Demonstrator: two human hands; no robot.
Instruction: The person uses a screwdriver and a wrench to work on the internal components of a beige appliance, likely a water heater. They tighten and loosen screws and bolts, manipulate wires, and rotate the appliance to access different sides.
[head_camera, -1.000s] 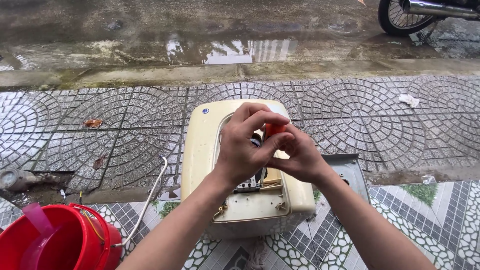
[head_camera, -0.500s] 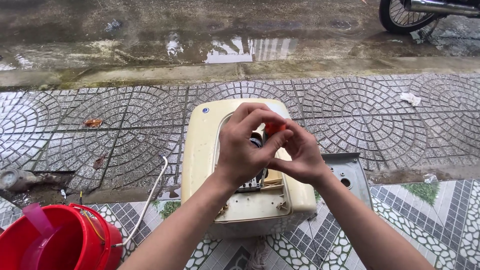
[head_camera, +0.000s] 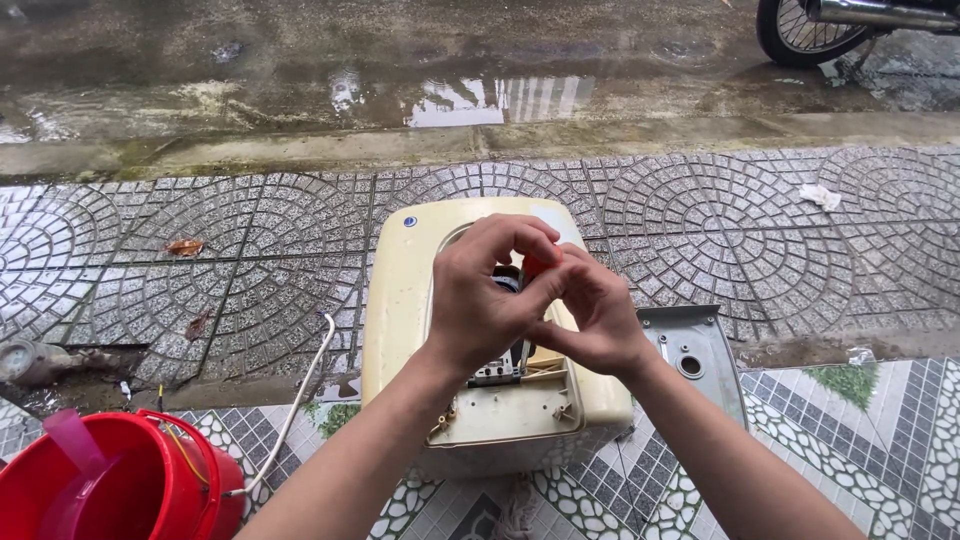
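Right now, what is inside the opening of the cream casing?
Inside the cream casing a metal part and a dark round piece show. The left hand and right hand cover the rest.

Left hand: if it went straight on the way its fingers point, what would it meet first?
The left hand already pinches a small red object; beyond it, probably the right hand's fingers, though depth is unclear.

Outdoor streetside: patterned paving (head_camera: 250, 260), wet road (head_camera: 300, 60), motorbike wheel (head_camera: 800, 30).
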